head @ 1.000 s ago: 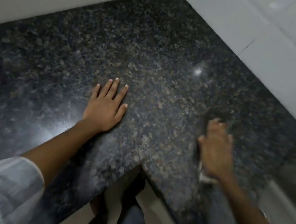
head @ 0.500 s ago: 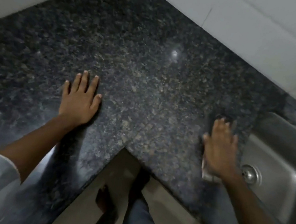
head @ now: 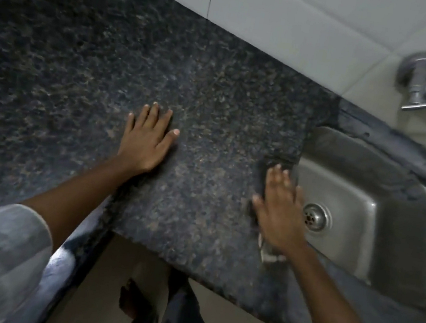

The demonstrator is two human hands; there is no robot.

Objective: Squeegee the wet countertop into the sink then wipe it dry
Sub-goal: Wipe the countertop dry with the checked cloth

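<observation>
Since a second ago, carried right across the countertop [head: 212, 122] to the very lip of the sink [head: 357, 224]: right hand [head: 278, 212], fingers straight and slightly spread, pressing flat on a dark squeegee or pad [head: 269, 167] mostly hidden beneath it, a pale end showing near the wrist; exact tool hard to tell. Placed at the edge, seemingly to tip water into the basin by the drain [head: 315, 216]. Left hand [head: 148, 140] also shifted right, flat, fingers together, thumb out, apparently bracing. Tap [head: 422, 82] above on the wall. Drying wipe not yet begun.
</observation>
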